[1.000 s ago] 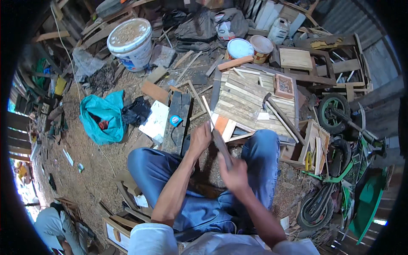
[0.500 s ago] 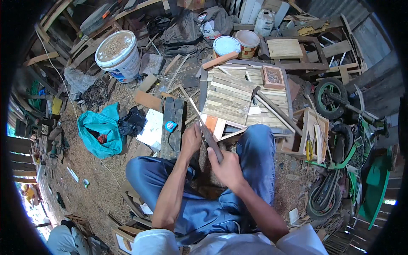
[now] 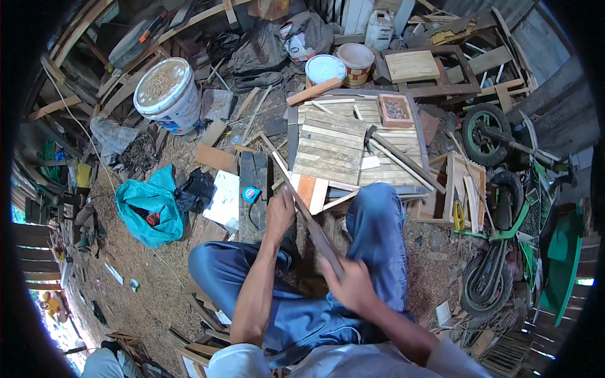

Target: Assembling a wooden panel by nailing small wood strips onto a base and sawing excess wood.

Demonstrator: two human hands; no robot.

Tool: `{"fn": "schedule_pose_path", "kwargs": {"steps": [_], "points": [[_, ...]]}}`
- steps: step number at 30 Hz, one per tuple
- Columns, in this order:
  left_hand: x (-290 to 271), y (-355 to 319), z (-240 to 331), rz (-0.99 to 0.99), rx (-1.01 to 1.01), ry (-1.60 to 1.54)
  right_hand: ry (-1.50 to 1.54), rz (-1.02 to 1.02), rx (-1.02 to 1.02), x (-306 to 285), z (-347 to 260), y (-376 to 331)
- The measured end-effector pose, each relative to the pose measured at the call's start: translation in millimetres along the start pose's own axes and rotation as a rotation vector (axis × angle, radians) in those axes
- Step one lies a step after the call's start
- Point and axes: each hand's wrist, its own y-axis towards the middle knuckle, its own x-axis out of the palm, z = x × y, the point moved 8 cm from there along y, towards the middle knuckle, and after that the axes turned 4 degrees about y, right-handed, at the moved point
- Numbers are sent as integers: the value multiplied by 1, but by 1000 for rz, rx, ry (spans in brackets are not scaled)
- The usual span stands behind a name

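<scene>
With the left hand's fingers closed where the pale strip meets the dark bar between the knees, and the right hand wrapped around the bar's near end, a steady left grip should prevent wobble.

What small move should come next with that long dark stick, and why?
Perhaps steady the long dark stick with the left hand: that hand sits farther along it, while the right hand grips the nearer end and looks blurred, which suggests motion.
</scene>
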Motion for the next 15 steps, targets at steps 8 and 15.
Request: {"fn": "schedule_pose_path", "kwargs": {"steps": [8, 15], "points": [[3, 2, 4, -14, 71, -55, -49, -11, 92, 24, 15, 60], [10, 1, 12, -23, 26, 69, 93, 40, 110, -32, 2, -39]]}}
